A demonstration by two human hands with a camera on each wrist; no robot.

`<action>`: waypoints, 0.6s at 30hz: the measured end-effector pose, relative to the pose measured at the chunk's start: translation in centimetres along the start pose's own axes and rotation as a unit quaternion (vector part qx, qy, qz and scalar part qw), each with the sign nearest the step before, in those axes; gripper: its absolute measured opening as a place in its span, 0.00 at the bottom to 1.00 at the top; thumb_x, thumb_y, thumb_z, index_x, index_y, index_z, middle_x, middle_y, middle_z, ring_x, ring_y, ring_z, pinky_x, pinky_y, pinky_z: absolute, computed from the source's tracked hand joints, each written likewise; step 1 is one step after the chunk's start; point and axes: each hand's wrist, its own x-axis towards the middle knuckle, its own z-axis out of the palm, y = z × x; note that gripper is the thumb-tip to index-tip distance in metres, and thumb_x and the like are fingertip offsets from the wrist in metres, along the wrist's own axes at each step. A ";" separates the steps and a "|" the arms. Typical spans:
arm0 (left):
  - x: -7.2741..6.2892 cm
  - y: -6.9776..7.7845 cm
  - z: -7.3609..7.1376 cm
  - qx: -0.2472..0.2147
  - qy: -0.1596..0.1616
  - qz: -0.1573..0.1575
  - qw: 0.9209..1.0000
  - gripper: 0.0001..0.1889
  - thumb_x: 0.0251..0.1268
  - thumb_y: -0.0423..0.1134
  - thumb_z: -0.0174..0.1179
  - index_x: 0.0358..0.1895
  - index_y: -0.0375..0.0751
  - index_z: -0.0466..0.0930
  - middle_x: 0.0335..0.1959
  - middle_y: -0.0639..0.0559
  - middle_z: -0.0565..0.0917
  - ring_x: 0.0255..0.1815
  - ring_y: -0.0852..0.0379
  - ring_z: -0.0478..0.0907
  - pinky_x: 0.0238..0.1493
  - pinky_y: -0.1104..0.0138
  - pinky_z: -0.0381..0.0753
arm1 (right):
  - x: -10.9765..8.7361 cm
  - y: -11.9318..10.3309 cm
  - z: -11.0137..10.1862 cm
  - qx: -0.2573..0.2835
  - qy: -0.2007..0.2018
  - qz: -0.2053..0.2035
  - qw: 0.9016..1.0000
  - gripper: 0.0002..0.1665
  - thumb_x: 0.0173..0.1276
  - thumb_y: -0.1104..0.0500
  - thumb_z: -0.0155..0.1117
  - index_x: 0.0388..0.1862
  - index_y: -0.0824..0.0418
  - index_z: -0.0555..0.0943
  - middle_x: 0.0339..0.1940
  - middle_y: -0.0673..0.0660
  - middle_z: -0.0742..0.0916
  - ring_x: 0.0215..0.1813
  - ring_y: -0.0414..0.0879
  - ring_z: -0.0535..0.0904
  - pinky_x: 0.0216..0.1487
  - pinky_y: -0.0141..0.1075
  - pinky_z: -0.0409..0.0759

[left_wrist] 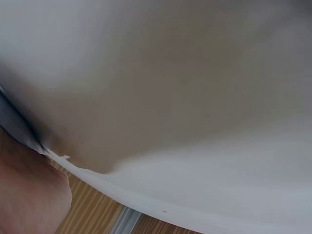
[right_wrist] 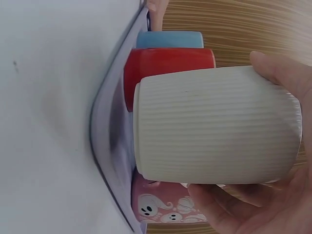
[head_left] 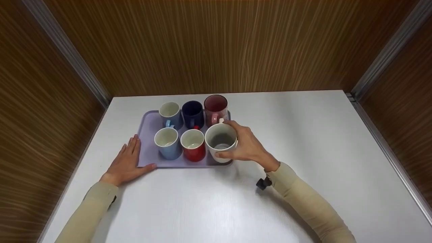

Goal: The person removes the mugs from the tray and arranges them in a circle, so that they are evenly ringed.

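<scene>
A white ribbed mug (right_wrist: 214,126) is held in my right hand (head_left: 245,143), thumb on its near side and fingers round the far side. It stands over the front right corner of a lilac tray (head_left: 146,148); whether its base touches the tray I cannot tell. To its left on the tray are a red mug (head_left: 194,152) and a light blue mug (head_left: 171,151). My left hand (head_left: 126,163) lies with straight fingers at the tray's front left corner, touching its edge. The left wrist view shows mostly table and part of the hand.
Along the tray's back row stand another light blue mug (head_left: 173,118), a navy mug (head_left: 194,118) and a pink mug (head_left: 216,109) with white ghost figures. The white table (head_left: 290,135) is bounded by wood-grain panels (head_left: 219,47) at the back and both sides.
</scene>
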 end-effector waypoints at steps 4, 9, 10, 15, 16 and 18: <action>0.0 0.1 -0.1 0.000 -0.001 -0.001 1.000 0.66 0.67 0.77 0.58 0.85 0.25 0.40 0.89 0.31 0.40 0.90 0.33 0.38 0.87 0.39 0.43 | 0.1 -0.4 -0.9 0.004 0.003 -0.007 1.000 0.58 0.46 0.39 0.89 0.74 0.59 0.75 0.58 0.56 0.89 0.57 0.53 0.86 0.59 0.49 0.85; 0.0 0.0 -0.2 -0.004 -0.002 -0.001 1.000 0.66 0.66 0.77 0.58 0.85 0.25 0.40 0.89 0.31 0.39 0.90 0.33 0.37 0.87 0.39 0.42 | 0.3 -0.6 -2.1 0.016 0.008 -0.013 1.000 0.57 0.47 0.40 0.89 0.73 0.58 0.75 0.59 0.54 0.89 0.59 0.52 0.85 0.60 0.51 0.85; 0.0 -0.1 -0.1 -0.003 -0.003 -0.002 1.000 0.67 0.66 0.77 0.58 0.85 0.25 0.40 0.89 0.32 0.39 0.90 0.33 0.37 0.87 0.39 0.42 | 0.3 -0.6 -2.4 0.016 0.010 -0.014 1.000 0.57 0.47 0.40 0.89 0.73 0.58 0.75 0.59 0.54 0.89 0.59 0.52 0.85 0.61 0.52 0.85; 0.2 -0.2 0.0 0.001 -0.008 -0.004 1.000 0.67 0.66 0.78 0.57 0.86 0.26 0.39 0.89 0.32 0.38 0.90 0.33 0.37 0.87 0.39 0.42 | 0.4 -0.4 -3.9 0.003 0.023 -0.015 1.000 0.57 0.46 0.41 0.90 0.73 0.58 0.75 0.60 0.54 0.89 0.59 0.52 0.85 0.61 0.52 0.84; 0.2 -0.2 0.0 0.002 -0.008 -0.004 1.000 0.67 0.66 0.78 0.57 0.86 0.26 0.39 0.89 0.32 0.38 0.90 0.33 0.37 0.87 0.39 0.43 | 0.4 -0.4 -4.2 -0.001 0.026 -0.014 1.000 0.57 0.46 0.41 0.90 0.73 0.59 0.75 0.60 0.54 0.89 0.59 0.51 0.85 0.61 0.52 0.84; 0.2 -0.2 0.1 0.002 -0.008 -0.003 1.000 0.67 0.66 0.78 0.57 0.86 0.26 0.39 0.89 0.32 0.39 0.90 0.33 0.37 0.87 0.39 0.43 | 0.4 -0.2 -4.8 -0.002 0.030 -0.010 0.999 0.57 0.46 0.41 0.90 0.73 0.59 0.75 0.60 0.54 0.88 0.59 0.52 0.84 0.61 0.52 0.83</action>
